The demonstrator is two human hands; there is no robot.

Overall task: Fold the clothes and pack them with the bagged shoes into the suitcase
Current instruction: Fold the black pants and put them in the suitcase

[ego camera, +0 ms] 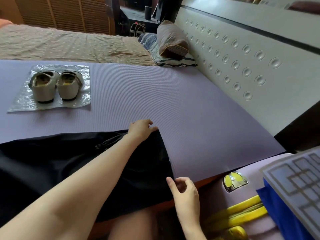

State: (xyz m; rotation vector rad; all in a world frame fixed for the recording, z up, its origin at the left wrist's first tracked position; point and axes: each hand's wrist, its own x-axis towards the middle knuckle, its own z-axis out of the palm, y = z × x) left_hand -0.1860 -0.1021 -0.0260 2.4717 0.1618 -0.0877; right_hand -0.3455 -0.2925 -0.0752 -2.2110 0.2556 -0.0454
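Note:
A black garment (72, 161) lies spread over the near part of a purple ribbed mat (190, 110). My left hand (141, 129) rests on its far right corner, fingers pinching the cloth edge. My right hand (184, 191) hovers at the garment's near right edge, fingers curled and apart, holding nothing that I can see. A pair of cream shoes (55, 85) stands on a flat clear plastic bag (22, 101) at the mat's far left. A lilac suitcase (242, 201) with yellow trim sits at the lower right, beside the bed.
A grey-and-blue lined suitcase lid (294, 181) rises at the far right. A white studded headboard (242, 58) runs along the right. A brown pillow (171, 40) lies at the back on a beige bedsheet (69, 44).

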